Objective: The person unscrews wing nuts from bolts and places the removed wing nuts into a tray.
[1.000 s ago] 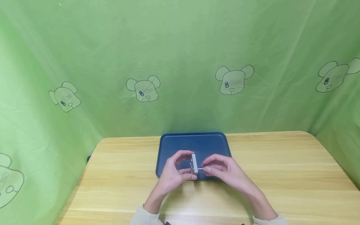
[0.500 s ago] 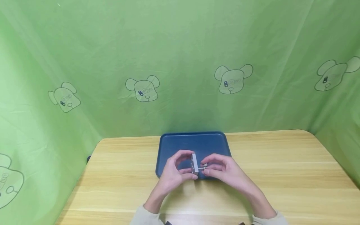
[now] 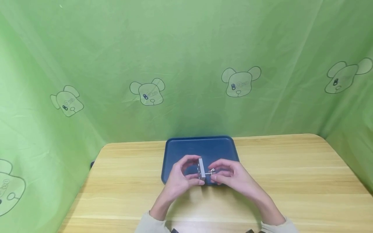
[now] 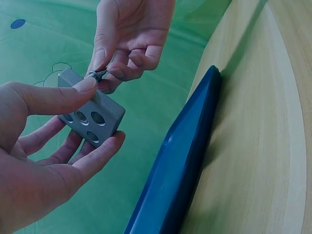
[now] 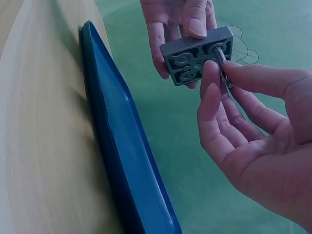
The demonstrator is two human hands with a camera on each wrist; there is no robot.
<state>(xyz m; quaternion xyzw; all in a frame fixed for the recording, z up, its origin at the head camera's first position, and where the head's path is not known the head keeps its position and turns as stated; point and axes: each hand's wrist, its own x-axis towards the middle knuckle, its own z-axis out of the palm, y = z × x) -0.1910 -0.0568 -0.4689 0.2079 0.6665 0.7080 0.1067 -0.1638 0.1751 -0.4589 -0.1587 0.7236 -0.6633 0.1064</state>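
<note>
My left hand point(image 3: 180, 181) holds a grey metal block point(image 4: 97, 119) by its edges, thumb on one side and fingers on the other. Round holes show on the block's one face; the opposite face, in the right wrist view, has recessed shapes. A threaded bolt point(image 5: 220, 54) sticks out of that recessed face toward my right hand point(image 3: 233, 174). On the bolt's outer end sits a small metal wing nut point(image 3: 212, 171), which the right thumb and forefinger pinch. Its far side is hidden by the fingers. Both hands are raised above the tray's front part.
A dark blue tray point(image 3: 201, 145) with a raised rim lies on the light wooden table point(image 3: 131, 181), near its back edge. Behind and at both sides hangs a green curtain point(image 3: 186, 48) printed with bear heads.
The wing nut was mostly covered by the right fingers a second ago and now shows between them, as those fingers have shifted slightly. The left hand and the block stay nearly still.
</note>
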